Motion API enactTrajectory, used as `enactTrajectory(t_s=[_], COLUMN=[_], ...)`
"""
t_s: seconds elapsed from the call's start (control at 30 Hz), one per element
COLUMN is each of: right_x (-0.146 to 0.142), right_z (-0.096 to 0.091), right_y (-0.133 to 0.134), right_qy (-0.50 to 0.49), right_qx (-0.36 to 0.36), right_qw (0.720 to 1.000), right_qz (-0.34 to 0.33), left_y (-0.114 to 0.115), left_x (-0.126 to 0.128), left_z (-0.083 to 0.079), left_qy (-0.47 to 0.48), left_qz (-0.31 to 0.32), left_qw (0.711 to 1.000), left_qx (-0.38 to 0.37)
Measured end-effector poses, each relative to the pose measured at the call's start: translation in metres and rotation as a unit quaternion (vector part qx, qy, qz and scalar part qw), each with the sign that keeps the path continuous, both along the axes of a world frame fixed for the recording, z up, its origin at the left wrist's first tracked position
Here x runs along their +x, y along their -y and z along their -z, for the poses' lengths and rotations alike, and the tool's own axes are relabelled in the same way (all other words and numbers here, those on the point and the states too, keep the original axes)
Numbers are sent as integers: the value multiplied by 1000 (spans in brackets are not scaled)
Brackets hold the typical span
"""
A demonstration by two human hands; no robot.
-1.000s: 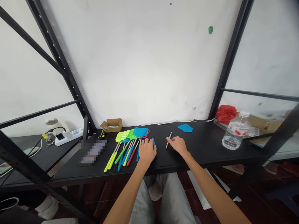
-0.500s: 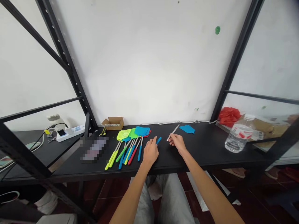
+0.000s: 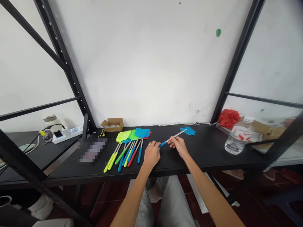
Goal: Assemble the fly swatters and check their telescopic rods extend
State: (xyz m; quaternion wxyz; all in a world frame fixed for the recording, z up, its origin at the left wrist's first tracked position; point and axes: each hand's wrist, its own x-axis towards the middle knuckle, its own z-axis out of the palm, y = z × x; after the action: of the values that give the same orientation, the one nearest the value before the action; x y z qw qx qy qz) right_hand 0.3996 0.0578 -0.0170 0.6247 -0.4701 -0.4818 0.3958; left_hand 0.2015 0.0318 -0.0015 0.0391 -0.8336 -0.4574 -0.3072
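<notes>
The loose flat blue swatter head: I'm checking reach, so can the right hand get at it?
Likely yes: the loose flat blue swatter head lies just beyond the right hand, whose thin silvery rod may hinder grasping.

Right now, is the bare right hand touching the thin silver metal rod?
Touching. The head view shows the bare right hand gripping the thin silver metal rod partway along, with no gap between them.

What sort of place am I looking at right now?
Probably a small workshop or packing bench: a black metal frame surrounds a black worktop, with fly swatters bunched on it and a separate blue swatter head.
</notes>
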Motion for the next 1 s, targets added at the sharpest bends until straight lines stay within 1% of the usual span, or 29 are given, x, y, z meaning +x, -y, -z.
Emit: enactTrajectory(t_s=[0.17, 0.33, 0.43, 0.53, 0.6, 0.67, 0.8, 0.87, 0.93, 1.0], right_x=[-1, -1, -1, 0, 0, -1, -9, -12, -12, -8], right_z=[-2, -2, -1, -1, -2, -3, -7, -8, -8, -7], right_y=[3, 4, 3, 3, 4, 5, 10, 11, 10, 9], right_qy=[19, 34, 32, 41, 66, 103, 181, 186, 147, 76], right_qx=[14, 19, 22, 20, 23, 26, 38, 41, 34, 26], right_qw=[1000, 999, 999, 999, 997, 994, 976, 972, 982, 995], right_qz=[0, -22, -16, -7, -11, -32, -115, -136, -113, -54], left_y=[-1, -2, -2, -1, 0, 0, 2, 3, 3, 4], left_x=[1, 1, 1, 0, 0, 0, 0, 1, 0, 0], left_z=[1, 3, 2, 2, 1, 0, -2, -3, -4, -5], left_qy=[-5, -1, 6, 11, 13, 13, 18, 20, 24, 30], left_qz=[-10, -14, -15, -7, 2, 11, 26, 30, 25, 11], left_qw=[1000, 1000, 1000, 1000, 1000, 1000, 999, 999, 999, 998], left_qx=[-12, -23, -19, -13, -10, -11, -17, -22, -33, -45])
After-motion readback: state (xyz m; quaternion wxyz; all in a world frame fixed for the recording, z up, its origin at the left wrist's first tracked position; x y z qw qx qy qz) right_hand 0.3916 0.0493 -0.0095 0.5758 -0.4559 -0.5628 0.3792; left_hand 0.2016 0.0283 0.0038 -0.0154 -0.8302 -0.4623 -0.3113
